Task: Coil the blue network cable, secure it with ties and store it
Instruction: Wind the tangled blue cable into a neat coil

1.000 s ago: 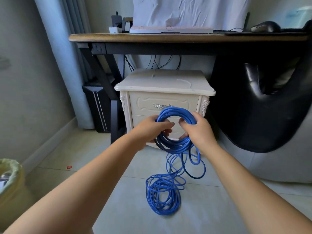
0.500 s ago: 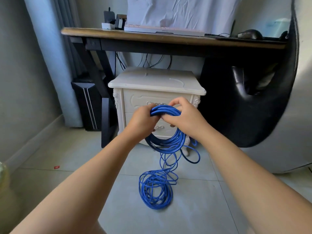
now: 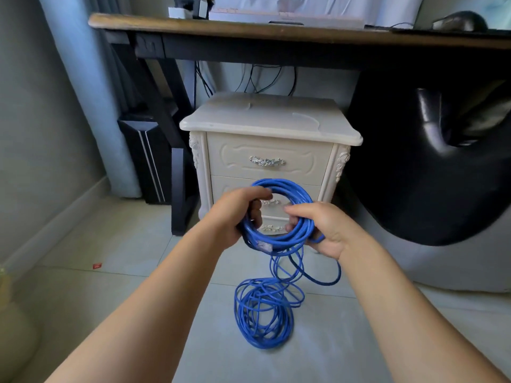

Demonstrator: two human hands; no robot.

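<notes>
Nightstand (image 3: pixel 265 117) drawers stand closed behind the work, a likely store for later. Much of the blue network cable (image 3: pixel 265 343) lies heaped loose on the floor tiles (image 3: pixel 138 258), feeding up to the coil (image 3: pixel 287 186) held before the drawers. The left hand (image 3: pixel 237 214) curls round the coil's left side, clamping finished loops; the right hand (image 3: pixel 323 230) grips the lower right, probably to lay on another turn. A clear plug (image 3: pixel 262 246) hangs at the bottom.

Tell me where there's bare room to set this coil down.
The nightstand top is bare. So are the floor tiles left of the loose blue cable, toward the desk leg. Crowded: where that cable is piled, and the desk top.
</notes>
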